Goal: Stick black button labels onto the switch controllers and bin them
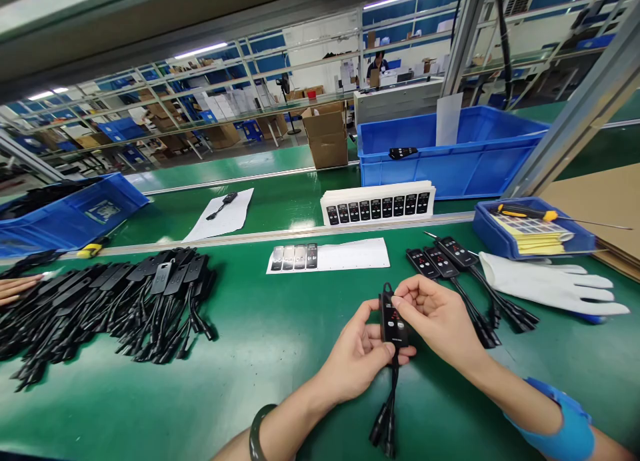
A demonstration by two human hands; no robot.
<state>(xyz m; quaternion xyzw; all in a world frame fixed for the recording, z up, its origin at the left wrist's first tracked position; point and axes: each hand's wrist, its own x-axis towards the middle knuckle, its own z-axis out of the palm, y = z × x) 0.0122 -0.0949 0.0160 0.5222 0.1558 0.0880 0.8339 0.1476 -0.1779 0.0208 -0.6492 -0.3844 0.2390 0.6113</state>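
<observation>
My left hand (361,353) is wrapped round a small black controller box (394,324), with the thumb at its lower edge. The box has a hanging loop on top, two pale buttons on its face and cables with connectors dangling below. My right hand (436,320) is closed at the top right of the same box, thumb pressed on the face and fingers behind the edge. Beyond the hands lies a white label sheet (353,254) with several dark labels at its left end. To the right rest three similar controllers (440,261) with their cables.
At left is a pile of black controllers (160,278), with another person's hand (20,288) beside it. A white glove (550,284) and a blue tray (530,248) with a screwdriver (525,212) lie right. Behind stand label sheets (380,206) and a blue bin (445,164).
</observation>
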